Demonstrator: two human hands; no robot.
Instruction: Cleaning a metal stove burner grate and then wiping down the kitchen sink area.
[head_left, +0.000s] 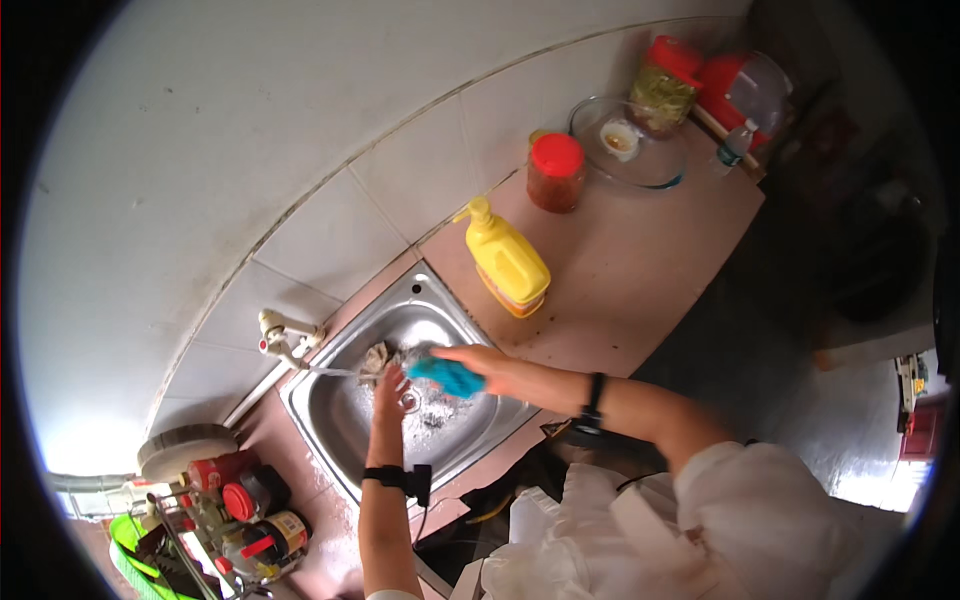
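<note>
A steel sink lies before me, with water on its floor around the drain. My right hand grips a wet-looking blue cloth above the basin. Beside the cloth, my left hand has its fingers apart and nothing visible in it. Water from a cream plastic tap runs in a thin stream towards the left hand. A crumpled brownish cloth or rag sits in the sink just beyond that hand, partly hidden by it.
A yellow pump bottle stands right of the sink. Farther along are a red-lidded jar and a glass dish holding a small white bowl. Several condiment bottles crowd the left, near a round wooden board.
</note>
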